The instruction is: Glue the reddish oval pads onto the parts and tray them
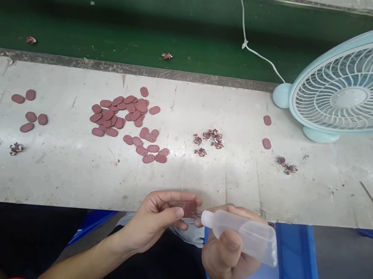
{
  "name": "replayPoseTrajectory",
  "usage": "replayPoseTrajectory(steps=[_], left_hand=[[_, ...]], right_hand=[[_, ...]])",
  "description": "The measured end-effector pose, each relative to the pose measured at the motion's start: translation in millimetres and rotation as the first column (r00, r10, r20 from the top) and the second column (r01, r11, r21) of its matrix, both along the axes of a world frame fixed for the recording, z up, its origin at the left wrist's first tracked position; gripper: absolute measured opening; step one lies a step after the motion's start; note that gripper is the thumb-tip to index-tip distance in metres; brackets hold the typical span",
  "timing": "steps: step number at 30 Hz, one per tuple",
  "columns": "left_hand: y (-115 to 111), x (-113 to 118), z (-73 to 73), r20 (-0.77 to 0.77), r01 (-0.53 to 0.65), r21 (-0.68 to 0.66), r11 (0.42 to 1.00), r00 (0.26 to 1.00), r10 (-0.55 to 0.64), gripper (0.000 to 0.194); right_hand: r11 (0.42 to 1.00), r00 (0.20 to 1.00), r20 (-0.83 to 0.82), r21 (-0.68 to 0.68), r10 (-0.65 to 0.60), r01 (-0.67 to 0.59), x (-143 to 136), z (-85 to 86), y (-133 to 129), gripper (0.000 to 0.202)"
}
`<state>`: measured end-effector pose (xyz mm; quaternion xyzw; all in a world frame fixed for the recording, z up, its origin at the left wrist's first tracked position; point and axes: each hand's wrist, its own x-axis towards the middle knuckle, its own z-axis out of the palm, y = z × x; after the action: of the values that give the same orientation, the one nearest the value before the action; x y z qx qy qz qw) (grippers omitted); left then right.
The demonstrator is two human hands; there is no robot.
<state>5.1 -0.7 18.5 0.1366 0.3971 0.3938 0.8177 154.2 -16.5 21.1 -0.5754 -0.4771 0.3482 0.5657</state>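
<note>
At the left of the frame, a few loose brown oval pieces (30,111) lie on the pale counter (61,171), with one small printed figure (15,148) below them. Further right, left of centre, the main heap of oval pieces (124,118) is spread flat, some overlapping. Just right of centre a small cluster of printed figures (209,139) is gathered.

At the lower centre, off the counter's near edge, the left hand (155,222) is closed on a single oval piece (191,208), pinched between thumb and fingers with its face turned up. Immediately to the right, the right hand (229,247) is wrapped around a clear squeeze bottle (245,234), whose fine nozzle is brought against the right edge of the held piece.

The step in hand is judged to be the dosing of glue onto the piece. A light squeeze and a steady tip are called for next, so that only a small drop is laid.

In the upper right of the frame a pale blue fan (357,86) stands on the counter, and blue crates (299,275) are seen below.
</note>
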Motion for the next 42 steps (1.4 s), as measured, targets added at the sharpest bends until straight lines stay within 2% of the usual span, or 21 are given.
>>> replayPoseTrajectory(steps=[2, 4, 15, 18, 19, 20, 21, 22, 23, 25, 28, 29, 30, 31, 32, 33, 34, 35, 36, 37, 42], left_hand=[[0.5, 0.4, 0.2, 0.01, 0.0, -0.001, 1.0, 1.0, 0.0, 0.024], [0.9, 0.6, 0.1, 0.019, 0.0, -0.011, 1.0, 1.0, 0.0, 0.024], [-1.9, -0.4, -2.6, 0.019, -0.005, -0.009, 1.0, 1.0, 0.006, 0.025], [-0.5, -1.6, -2.1, 0.028, 0.001, -0.004, 1.0, 1.0, 0.0, 0.025], [0.3, -2.3, -2.0, 0.033, 0.0, -0.001, 1.0, 0.999, 0.0, 0.024], [1.2, -3.0, -1.8, 0.039, -0.003, 0.001, 1.0, 0.999, 0.003, 0.024], [2.1, -3.9, -1.9, 0.045, -0.007, 0.0, 1.0, 0.999, 0.007, 0.023], [3.0, -4.8, -2.1, 0.05, -0.01, -0.004, 1.0, 0.999, 0.01, 0.023], [4.0, -5.8, -2.5, 0.053, -0.014, -0.011, 1.0, 0.998, 0.015, 0.023], [5.7, -8.1, -3.8, 0.06, -0.02, -0.026, 0.999, 0.998, 0.022, 0.023], [8.6, -12.4, -6.9, 0.061, -0.044, -0.045, 0.998, 0.997, 0.047, 0.024], [9.8, -14.3, -8.0, 0.055, -0.056, -0.052, 0.997, 0.997, 0.059, 0.024], [11.3, -16.3, -9.2, 0.045, -0.068, -0.062, 0.996, 0.996, 0.071, 0.024], [12.8, -18.5, -10.2, 0.034, -0.08, -0.073, 0.994, 0.996, 0.083, 0.024], [14.6, -20.7, -11.1, 0.022, -0.089, -0.083, 0.993, 0.996, 0.091, 0.024], [16.5, -23.0, -11.8, 0.01, -0.097, -0.089, 0.991, 0.995, 0.099, 0.024], [18.4, -25.3, -11.9, -0.003, -0.105, -0.093, 0.99, 0.994, 0.105, 0.025], [20.2, -27.5, -11.4, -0.016, -0.112, -0.091, 0.989, 0.994, 0.111, 0.025], [21.7, -29.6, -10.3, -0.029, -0.123, -0.086, 0.989, 0.992, 0.121, 0.025], [22.9, -31.3, -8.4, -0.041, -0.134, -0.08, 0.988, 0.99, 0.131, 0.025], [19.1, -35.3, 7.0, -0.068, -0.197, -0.072, 0.978, 0.979, 0.192, 0.026]], right_hand=[[0.989, 0.967, -0.22, 0.043, -0.129, 0.142, -4.7, 2.5, 2.3, 0.024], [0.987, 0.944, -0.299, 0.044, -0.137, 0.157, -8.0, 5.3, 4.3, 0.025], [0.981, 0.971, -0.153, 0.019, -0.186, 0.191, -10.9, 7.1, 1.5, 0.027], [0.982, 0.895, -0.407, -0.112, -0.182, 0.149, 2.4, 11.4, 11.7, 0.024], [0.982, 0.791, -0.587, -0.166, -0.173, 0.092, 12.7, 9.4, 17.9, 0.024], [0.979, 0.59, -0.789, -0.204, -0.17, 0.01, 25.8, 4.7, 25.4, 0.024], [0.974, 0.323, -0.929, -0.216, -0.182, -0.072, 40.8, -2.9, 33.7, 0.026], [0.971, -0.007, -0.98, -0.196, -0.199, -0.14, 56.6, -13.1, 42.3, 0.031], [0.971, -0.332, -0.92, -0.155, -0.209, -0.181, 72.2, -25.0, 50.5, 0.037], [0.977, -0.59, -0.783, -0.108, -0.199, -0.186, 97.8, -48.7, 62.9, 0.039], [0.987, -0.702, -0.7, -0.021, -0.129, -0.161, 112.1, -63.6, 65.2, 0.041], [0.989, -0.689, -0.721, 0.036, -0.076, -0.146, 109.6, -60.2, 62.5, 0.044], [0.987, -0.618, -0.786, 0.085, -0.019, -0.137, 103.7, -53.2, 59.5, 0.047], [0.981, -0.464, -0.885, 0.118, 0.035, -0.151, 95.0, -43.8, 57.8, 0.046], [0.974, -0.196, -0.977, 0.125, 0.088, -0.187, 84.1, -33.2, 58.8, 0.041], [0.968, 0.193, -0.971, 0.091, 0.138, -0.232, 71.4, -23.0, 64.0, 0.032], [0.964, 0.591, -0.786, 0.021, 0.18, -0.265, 57.6, -14.0, 74.6, 0.023], [0.96, 0.861, -0.458, -0.052, 0.22, -0.274, 43.2, -7.2, 91.2, 0.019], [0.958, 0.965, -0.05, -0.118, 0.256, -0.261, 28.8, -2.5, 114.0, 0.019], [0.957, 0.947, 0.162, -0.139, 0.278, -0.257, 14.9, 0.0, 142.1, 0.019], [0.972, 0.785, 0.573, -0.129, 0.234, -0.195, -32.7, -2.4, 304.6, 0.022]])
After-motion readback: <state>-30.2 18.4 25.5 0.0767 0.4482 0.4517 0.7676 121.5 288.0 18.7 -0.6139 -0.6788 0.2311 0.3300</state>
